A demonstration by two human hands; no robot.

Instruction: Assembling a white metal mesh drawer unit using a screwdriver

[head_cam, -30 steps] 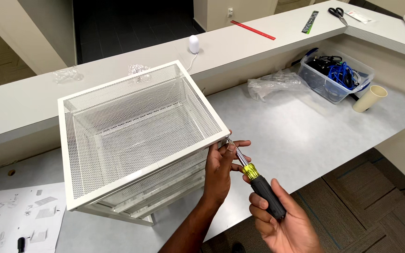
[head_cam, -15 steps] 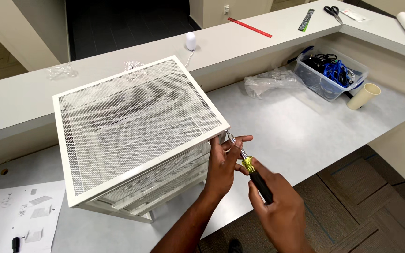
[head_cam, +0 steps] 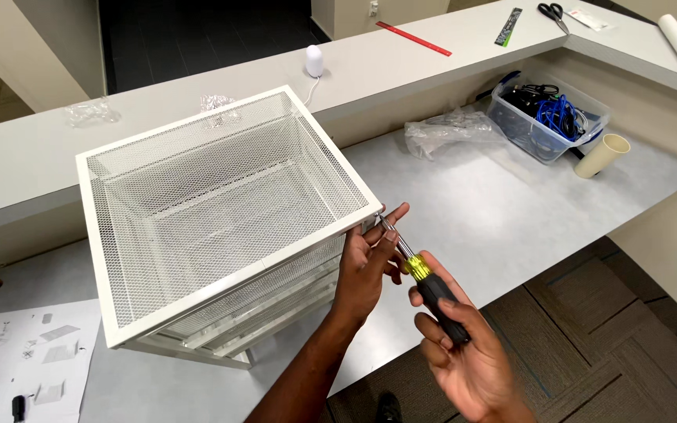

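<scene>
White mesh drawer unit [head_cam: 221,211] sits on the grey counter [head_cam: 511,211], centre-left of frame, tilted with its open top drawer facing the camera. Left hand [head_cam: 366,270] is at the unit's front right corner, about 4 o'clock from the unit's centre: fingers curled against the frame, thumb and forefinger pinching near the screwdriver tip (can't tell whether a screw is in there, too small). Right hand [head_cam: 464,360] holds the screwdriver [head_cam: 425,286] by its black handle, fingers wrapped loosely, palm partly up; yellow collar and steel shaft run toward 11 o'clock into the corner. Around it: crumpled clear plastic bag [head_cam: 448,129] at 2 o'clock from the hands, clear bin of cables [head_cam: 546,117] beyond it, cream tube [head_cam: 601,155] just beside the bin. On the raised ledge: red ruler [head_cam: 413,37], scissors [head_cam: 554,14], small white device [head_cam: 314,60]. Instruction sheet [head_cam: 25,360] at 8 o'clock on the counter.
</scene>
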